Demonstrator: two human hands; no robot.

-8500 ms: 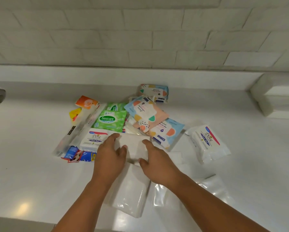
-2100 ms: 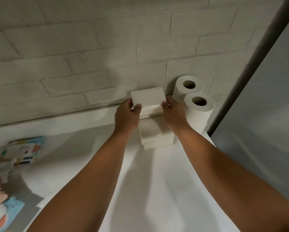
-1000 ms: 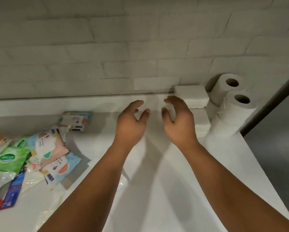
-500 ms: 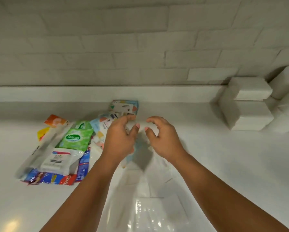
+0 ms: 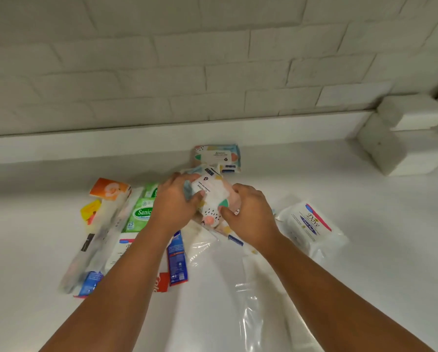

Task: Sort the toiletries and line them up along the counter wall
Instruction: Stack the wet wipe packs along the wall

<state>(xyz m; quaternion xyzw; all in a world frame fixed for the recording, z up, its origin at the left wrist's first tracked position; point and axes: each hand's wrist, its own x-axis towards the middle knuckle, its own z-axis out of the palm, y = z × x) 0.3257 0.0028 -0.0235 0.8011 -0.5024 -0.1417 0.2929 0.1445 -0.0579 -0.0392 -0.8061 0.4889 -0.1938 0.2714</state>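
Note:
A heap of toiletries lies on the white counter (image 5: 365, 250). My left hand (image 5: 173, 203) and my right hand (image 5: 248, 214) both grip a patterned pastel wipes pack (image 5: 212, 196) on top of the heap. A second patterned pack (image 5: 216, 157) lies behind it near the wall ledge. A green Sanicare pack (image 5: 140, 214) sits left of my left hand. A white Dove pack (image 5: 310, 226) lies to the right. A blue and red toothpaste box (image 5: 177, 257) shows under my left forearm.
An orange pack (image 5: 110, 189), a yellow item (image 5: 90, 210) and a long clear-wrapped package (image 5: 96, 240) lie at the left. White tissue packs (image 5: 403, 138) are stacked at the wall on the far right. An empty clear plastic bag (image 5: 238, 288) lies between my forearms.
I put a white pack on the stack at the right, let go, and turned back to the heap. In the last half second both hands closed on the patterned wipes pack.

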